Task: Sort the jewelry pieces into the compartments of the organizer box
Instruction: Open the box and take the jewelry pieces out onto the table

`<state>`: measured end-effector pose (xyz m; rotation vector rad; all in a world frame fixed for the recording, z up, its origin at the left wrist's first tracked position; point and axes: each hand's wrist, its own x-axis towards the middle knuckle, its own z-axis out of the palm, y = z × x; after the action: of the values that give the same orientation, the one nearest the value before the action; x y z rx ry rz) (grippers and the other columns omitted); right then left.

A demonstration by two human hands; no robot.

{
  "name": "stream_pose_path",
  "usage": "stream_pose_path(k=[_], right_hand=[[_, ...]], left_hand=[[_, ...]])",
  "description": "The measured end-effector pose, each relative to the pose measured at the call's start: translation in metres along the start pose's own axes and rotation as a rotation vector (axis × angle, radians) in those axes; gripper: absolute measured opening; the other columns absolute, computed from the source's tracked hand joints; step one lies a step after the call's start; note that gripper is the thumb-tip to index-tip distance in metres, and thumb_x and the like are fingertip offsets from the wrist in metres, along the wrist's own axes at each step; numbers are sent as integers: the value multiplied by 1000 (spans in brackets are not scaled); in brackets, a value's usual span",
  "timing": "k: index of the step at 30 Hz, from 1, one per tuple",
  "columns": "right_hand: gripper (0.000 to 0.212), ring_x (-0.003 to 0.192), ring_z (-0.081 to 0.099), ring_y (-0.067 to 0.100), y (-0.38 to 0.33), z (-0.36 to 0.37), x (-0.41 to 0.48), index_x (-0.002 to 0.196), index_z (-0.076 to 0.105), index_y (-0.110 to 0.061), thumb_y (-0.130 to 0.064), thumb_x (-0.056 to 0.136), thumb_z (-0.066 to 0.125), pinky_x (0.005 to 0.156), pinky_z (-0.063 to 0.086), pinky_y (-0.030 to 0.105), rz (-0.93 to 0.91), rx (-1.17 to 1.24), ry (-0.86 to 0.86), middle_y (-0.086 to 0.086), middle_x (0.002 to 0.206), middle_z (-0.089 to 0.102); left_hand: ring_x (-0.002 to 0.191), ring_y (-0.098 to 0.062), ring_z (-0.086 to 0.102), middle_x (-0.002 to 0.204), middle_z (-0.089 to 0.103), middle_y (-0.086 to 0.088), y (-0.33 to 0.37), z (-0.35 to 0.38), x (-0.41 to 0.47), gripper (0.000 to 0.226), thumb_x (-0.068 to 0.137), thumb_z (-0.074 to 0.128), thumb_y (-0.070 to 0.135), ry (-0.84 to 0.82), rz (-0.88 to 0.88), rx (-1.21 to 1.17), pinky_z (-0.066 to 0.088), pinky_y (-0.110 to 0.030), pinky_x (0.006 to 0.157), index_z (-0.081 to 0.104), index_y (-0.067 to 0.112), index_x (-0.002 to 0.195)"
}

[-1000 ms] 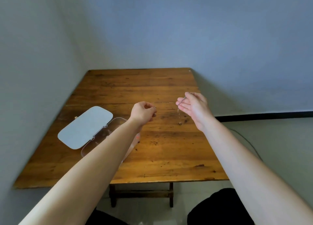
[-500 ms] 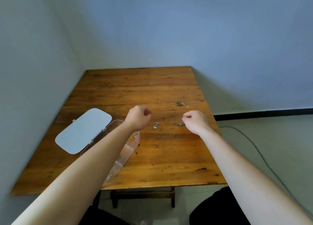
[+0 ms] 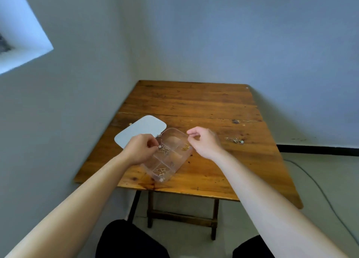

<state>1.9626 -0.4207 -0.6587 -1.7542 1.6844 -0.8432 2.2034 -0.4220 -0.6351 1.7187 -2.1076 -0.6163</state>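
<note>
Head view: I note both hands have moved over the organizer box [image 3: 169, 156]. Left hand [image 3: 140, 150] pinches a small pendant [image 3: 159, 146] above a middle compartment; right hand [image 3: 204, 141] loosely curled, seemingly empty. Another chain [image 3: 234, 140] remains on the table [image 3: 194, 102] for sorting.

A: Cam pos?
B: One head cam, wide-angle, looking fwd and down over both forearms at the bench [image 3: 194, 102], mid frame, fairly near. Walls fill the top half.
A: Overlap w/ other views?
B: None, single view.
</note>
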Motion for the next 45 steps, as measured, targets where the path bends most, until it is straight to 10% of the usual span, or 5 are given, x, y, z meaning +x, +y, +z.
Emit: stream_pose_path(k=[12, 18, 33, 39, 45], right_hand=[[39, 127, 54, 24, -49, 43, 27, 137, 59, -30, -15, 101, 52, 96, 48, 36, -272, -500, -433, 0, 143, 57], [43, 124, 55, 26, -60, 53, 37, 142, 54, -32, -22, 100, 56, 88, 48, 37, -347, -721, -482, 2, 141, 58], [30, 94, 64, 27, -43, 83, 32, 120, 69, -20, -6, 95, 60, 64, 46, 32, -302, -515, -229, 9, 111, 71], [26, 109, 62, 15, -38, 71, 26, 121, 68, -28, -20, 101, 54, 88, 52, 34, -149, -126, -116, -5, 124, 68], [27, 101, 60, 10, -37, 32, 23, 122, 67, -22, -14, 102, 51, 76, 45, 18, -56, 247, -47, -4, 115, 68]], left_hand=[[87, -6, 63, 101, 72, 16, -6, 8, -11, 21, 80, 78, 36, -445, 56, 136, 55, -28, 79, 78, 35, 101], [73, -4, 56, 94, 66, 17, 4, 17, -1, 22, 81, 76, 42, -483, 66, 394, 40, -18, 57, 77, 35, 102], [67, -8, 60, 75, 66, 10, 0, 22, -4, 16, 84, 70, 43, -365, 81, 516, 44, -23, 55, 70, 28, 82], [68, -9, 63, 75, 70, 9, 1, 21, -7, 9, 81, 70, 35, -330, 46, 438, 51, -23, 59, 71, 28, 75], [65, -12, 64, 67, 67, 8, 3, 17, -7, 12, 75, 75, 27, -352, 28, 338, 53, -23, 55, 69, 27, 65]])
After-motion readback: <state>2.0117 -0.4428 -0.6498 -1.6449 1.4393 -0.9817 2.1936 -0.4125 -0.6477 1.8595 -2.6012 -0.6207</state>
